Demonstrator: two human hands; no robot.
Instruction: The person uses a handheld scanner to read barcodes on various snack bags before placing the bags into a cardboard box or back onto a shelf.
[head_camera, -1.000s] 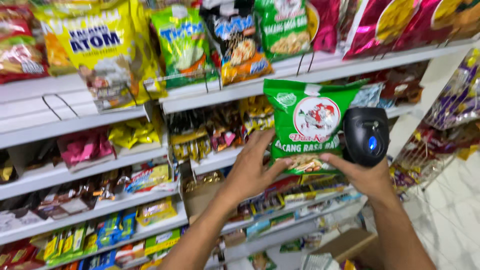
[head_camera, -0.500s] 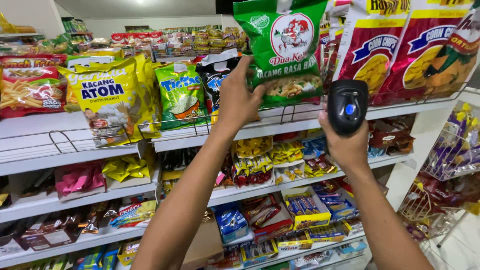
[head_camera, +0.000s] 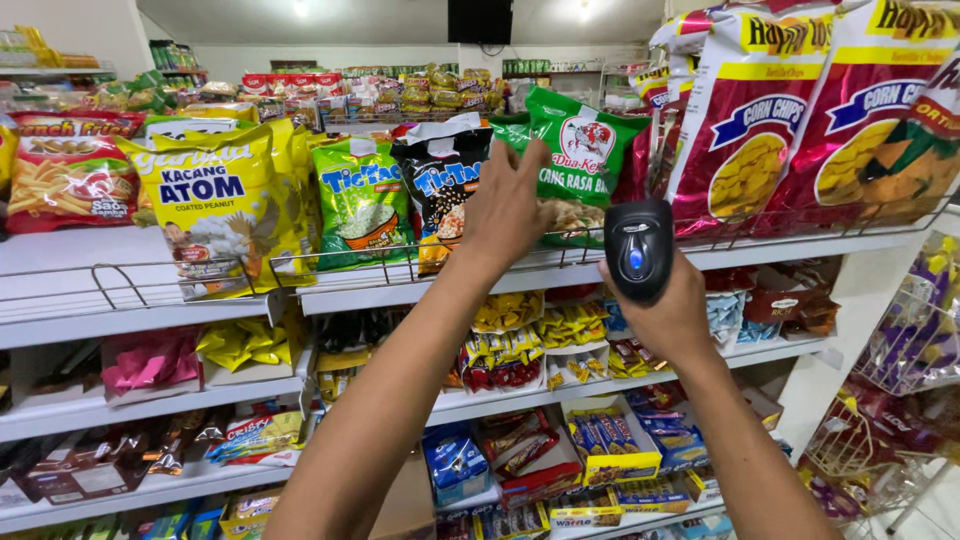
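Note:
My left hand (head_camera: 512, 205) is raised to the top shelf (head_camera: 400, 290) and grips a green snack bag (head_camera: 580, 150) that stands upright there, between a black snack bag (head_camera: 440, 185) and large red corn chip bags (head_camera: 760, 110). My right hand (head_camera: 665, 315) holds a black handheld barcode scanner (head_camera: 638, 248) with a blue lit button, just below and to the right of the green bag, in front of the shelf's wire rail.
Yellow peanut bags (head_camera: 215, 205) and a light green bag (head_camera: 362, 200) fill the top shelf's left side. Lower shelves (head_camera: 180, 405) hold small sachets, boxes and bars. Hanging snack strips (head_camera: 915, 330) are at the right. More stocked shelves stand behind.
My left hand carried the green bag up from chest height and set it onto the top shelf. The scanner hand rose with it. My view lifted towards the top shelf.

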